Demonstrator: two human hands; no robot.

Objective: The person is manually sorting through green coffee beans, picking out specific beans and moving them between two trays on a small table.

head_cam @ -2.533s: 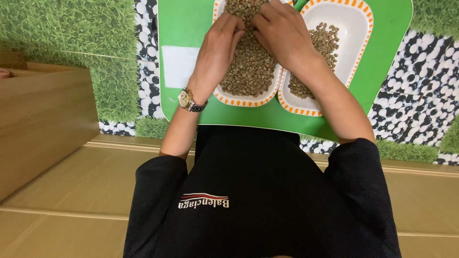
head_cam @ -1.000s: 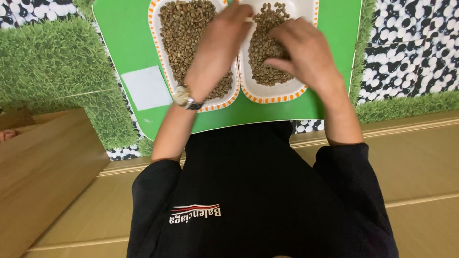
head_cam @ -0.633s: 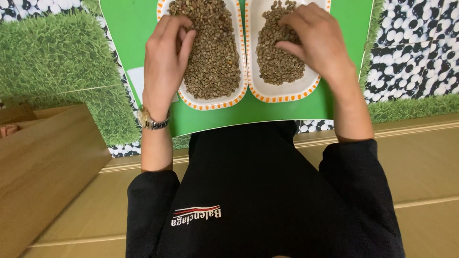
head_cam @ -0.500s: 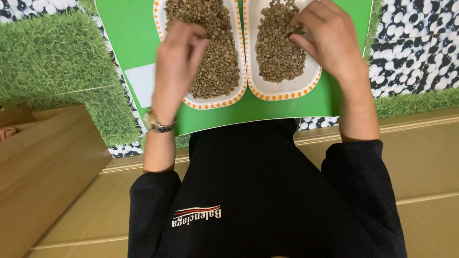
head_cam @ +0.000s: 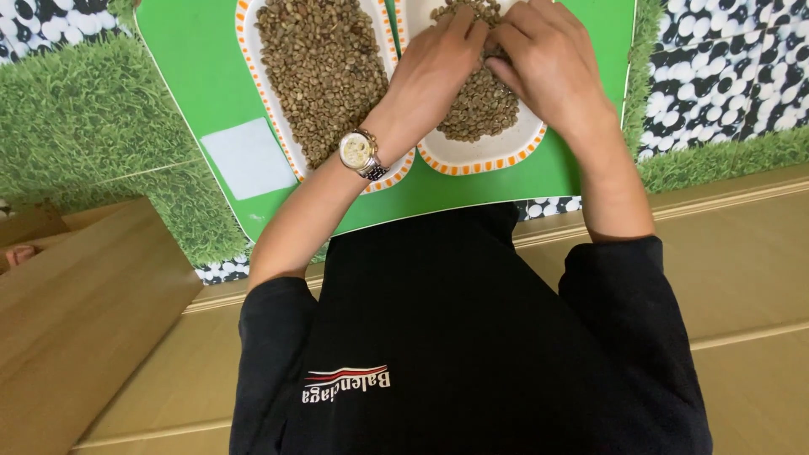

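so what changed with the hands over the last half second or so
The left hand swung right, off the left tray, and now meets the right hand over the beans in the right tray. The right hand stayed on that tray. Both trays remain side by side on the green board.
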